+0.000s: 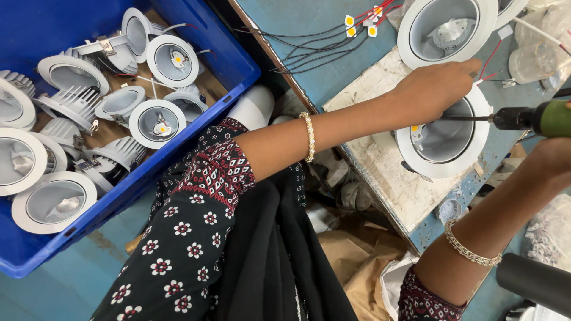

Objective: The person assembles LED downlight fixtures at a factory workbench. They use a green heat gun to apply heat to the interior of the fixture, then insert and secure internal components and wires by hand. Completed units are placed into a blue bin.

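My left hand (437,89) rests on the rim of a white round downlight housing (445,148) that lies on a worn white board (380,160). Its fingers grip the upper edge of the housing. My right hand (553,163) holds a green electric screwdriver (544,117) at the right edge. The tool's long thin bit points left into the bowl of the housing, toward a small yellow LED chip inside. A second white housing (446,27) sits just behind the first.
A blue plastic crate (238,65) at the left holds several white downlight housings with finned metal backs. Loose yellow LED chips with red and black wires (333,41) lie on the blue bench top. Paper and clutter sit below the bench. A black cylinder (535,282) is at bottom right.
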